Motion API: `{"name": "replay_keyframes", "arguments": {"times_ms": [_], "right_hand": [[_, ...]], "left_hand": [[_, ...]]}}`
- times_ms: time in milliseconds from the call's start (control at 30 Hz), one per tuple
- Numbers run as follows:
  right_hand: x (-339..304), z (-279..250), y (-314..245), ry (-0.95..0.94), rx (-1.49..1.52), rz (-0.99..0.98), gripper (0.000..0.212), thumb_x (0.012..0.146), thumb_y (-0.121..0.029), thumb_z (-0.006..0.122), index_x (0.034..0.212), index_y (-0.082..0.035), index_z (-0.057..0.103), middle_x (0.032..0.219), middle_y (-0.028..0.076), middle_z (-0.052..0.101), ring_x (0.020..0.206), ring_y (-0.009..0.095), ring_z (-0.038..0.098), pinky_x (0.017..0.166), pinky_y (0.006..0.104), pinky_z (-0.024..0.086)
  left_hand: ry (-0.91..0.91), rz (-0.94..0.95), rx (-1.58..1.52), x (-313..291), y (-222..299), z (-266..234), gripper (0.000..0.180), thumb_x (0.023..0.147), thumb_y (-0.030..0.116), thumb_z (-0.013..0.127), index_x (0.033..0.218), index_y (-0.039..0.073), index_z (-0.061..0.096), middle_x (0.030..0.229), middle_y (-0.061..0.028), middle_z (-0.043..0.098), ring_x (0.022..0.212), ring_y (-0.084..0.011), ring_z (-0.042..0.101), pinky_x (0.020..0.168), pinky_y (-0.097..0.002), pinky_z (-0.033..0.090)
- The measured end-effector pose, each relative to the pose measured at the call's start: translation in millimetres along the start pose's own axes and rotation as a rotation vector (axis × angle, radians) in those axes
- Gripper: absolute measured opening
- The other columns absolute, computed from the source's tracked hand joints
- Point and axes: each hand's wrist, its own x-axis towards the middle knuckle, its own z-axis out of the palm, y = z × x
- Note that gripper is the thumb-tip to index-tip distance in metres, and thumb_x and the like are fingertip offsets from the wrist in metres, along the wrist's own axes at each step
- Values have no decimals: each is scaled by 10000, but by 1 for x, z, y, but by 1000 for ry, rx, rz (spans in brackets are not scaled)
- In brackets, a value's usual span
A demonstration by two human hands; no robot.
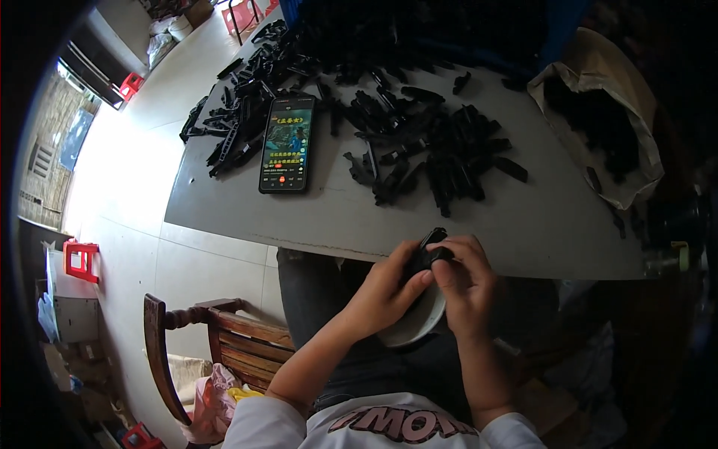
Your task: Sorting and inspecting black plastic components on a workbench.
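Note:
Just past the table's near edge, above my lap, my left hand and my right hand meet around a small black plastic part. Fingers of both hands are closed on it, and they hide much of its shape. Below them, a white bowl-like container rests at my lap, partly covered by my hands. On the grey table ahead lie loose heaps of similar black plastic parts. A smartphone with a lit screen lies left of the nearer heap.
A blue bin full of black parts stands at the far side. At the right, an open paper sack holds more dark pieces. A wooden chair is at my left. Red stools stand on the tiled floor.

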Motion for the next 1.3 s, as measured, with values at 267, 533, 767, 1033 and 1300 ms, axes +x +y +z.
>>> {"name": "replay_keyframes", "arguments": {"times_ms": [267,533,767,1033,1300], "right_hand": [[-13,0,4,21,602,314,387,825,-105,650,1160,-6,483,1064,96,568,1020,207,551,908,325,429],[48,-70,46,352,-250,184,270,866,-65,533,1135,-36,525,1103,97,557,1025,202,538,877,336,429],[93,-105,76,100,-1091,236,320,871,-168,583,1154,-23,551,1156,116,543,1027,289,548,837,366,454],[55,-86,31,200,-153,387,261,795,-69,634,1050,-40,590,886,70,601,631,128,567,587,248,464],[31,-10,0,-235,-259,-165,231,750,-15,665,970,-43,599,886,25,559,649,85,545,576,198,439]], "left_hand": [[-40,42,-45,-3,-3,10,364,846,122,570,1161,-21,456,805,-204,579,746,-389,585,639,-329,456],[333,131,632,44,-22,-46,275,856,101,511,1128,85,552,798,-110,571,750,-301,589,641,-366,469],[323,-93,1097,50,-22,-62,157,847,195,566,911,83,476,855,-101,531,773,-280,585,594,-390,460],[483,19,299,22,-31,-60,198,937,225,456,1070,78,443,700,-43,505,597,-164,503,546,-245,380],[256,149,27,11,-21,-10,345,912,181,510,1198,-1,445,832,-119,605,762,-185,589,695,-285,450]]}}
